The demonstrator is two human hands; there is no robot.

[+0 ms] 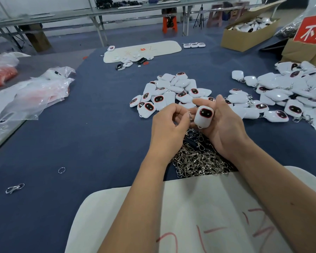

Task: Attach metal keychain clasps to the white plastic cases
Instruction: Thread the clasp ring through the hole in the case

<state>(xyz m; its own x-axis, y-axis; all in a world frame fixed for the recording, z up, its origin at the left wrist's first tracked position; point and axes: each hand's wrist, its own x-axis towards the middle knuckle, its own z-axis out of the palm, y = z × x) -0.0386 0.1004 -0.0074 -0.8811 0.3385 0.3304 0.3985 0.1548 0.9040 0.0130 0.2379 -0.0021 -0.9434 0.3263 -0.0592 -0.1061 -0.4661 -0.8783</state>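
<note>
Above the desk (84, 143) near its front edge, the right hand (224, 128) grips a white case (203, 116) — fingers curled behind it, thumb over its top, dark face up. The left hand (169, 125) pinches a small metal clasp (189, 115) just beside the case, fingers curled tight. A clasp pile (197, 159) lies beneath both hands.

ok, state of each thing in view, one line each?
left hand: pinching a clasp
right hand: holding a case, face up
middle cases: heaped, no clasps visible
right cases: heaped, several with clasps on
clasp pile: loose, tangled
box: open, cases inside
bags: crumpled
</note>
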